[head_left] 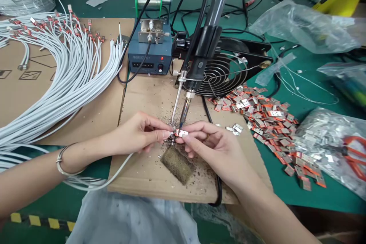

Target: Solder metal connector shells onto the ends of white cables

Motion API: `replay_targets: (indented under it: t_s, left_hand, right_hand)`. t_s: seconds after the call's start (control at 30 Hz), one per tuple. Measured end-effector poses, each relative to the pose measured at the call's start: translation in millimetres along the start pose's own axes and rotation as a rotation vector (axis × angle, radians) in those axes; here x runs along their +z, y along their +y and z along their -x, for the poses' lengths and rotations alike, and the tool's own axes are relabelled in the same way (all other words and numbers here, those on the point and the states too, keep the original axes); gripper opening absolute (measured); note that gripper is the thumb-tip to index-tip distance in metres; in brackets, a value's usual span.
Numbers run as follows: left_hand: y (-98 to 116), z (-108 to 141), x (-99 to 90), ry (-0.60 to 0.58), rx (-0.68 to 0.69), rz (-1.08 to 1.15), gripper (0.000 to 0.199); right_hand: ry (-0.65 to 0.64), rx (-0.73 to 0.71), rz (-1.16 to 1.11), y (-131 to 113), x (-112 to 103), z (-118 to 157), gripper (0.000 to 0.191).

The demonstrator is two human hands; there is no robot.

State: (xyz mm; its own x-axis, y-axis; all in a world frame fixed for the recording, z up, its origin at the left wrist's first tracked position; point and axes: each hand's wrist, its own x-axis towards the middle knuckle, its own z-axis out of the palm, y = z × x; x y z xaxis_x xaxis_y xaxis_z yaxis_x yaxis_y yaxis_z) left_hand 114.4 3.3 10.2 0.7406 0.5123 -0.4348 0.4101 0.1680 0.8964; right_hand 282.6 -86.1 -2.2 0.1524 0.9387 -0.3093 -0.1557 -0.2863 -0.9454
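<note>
My left hand (137,133) is closed, pinching the end of a white cable (121,168) between thumb and fingers. Facing it, my right hand (213,146) grips a small USB connector (183,133) with an orange-red insert and a metal shell. Cable end and connector meet under the tip of a soldering iron (186,109) clamped on a stand. Beside the iron, a thin metal solder feed tube (177,101) points down at the same spot. Whether the wires touch the connector's contacts is too small to tell. A brown sponge block (177,164) lies just below my hands.
A bundle of white cables (65,72) fills the left side. Behind stand a blue solder feeder (150,55), a solder spool (150,0) and a black fan (214,76). Several loose USB connectors (274,129) are heaped right, near a plastic bag (328,137) and red-handled scissors (347,156).
</note>
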Motion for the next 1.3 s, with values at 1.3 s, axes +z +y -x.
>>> replay_targets:
  t_s: [1.3]
  left_hand:
    - [7.1, -1.6, -0.2, -0.001, -0.068, 0.026, 0.018]
  right_hand:
    - [-0.013, -0.038, -0.038, -2.1, -0.7, 0.7, 0.013]
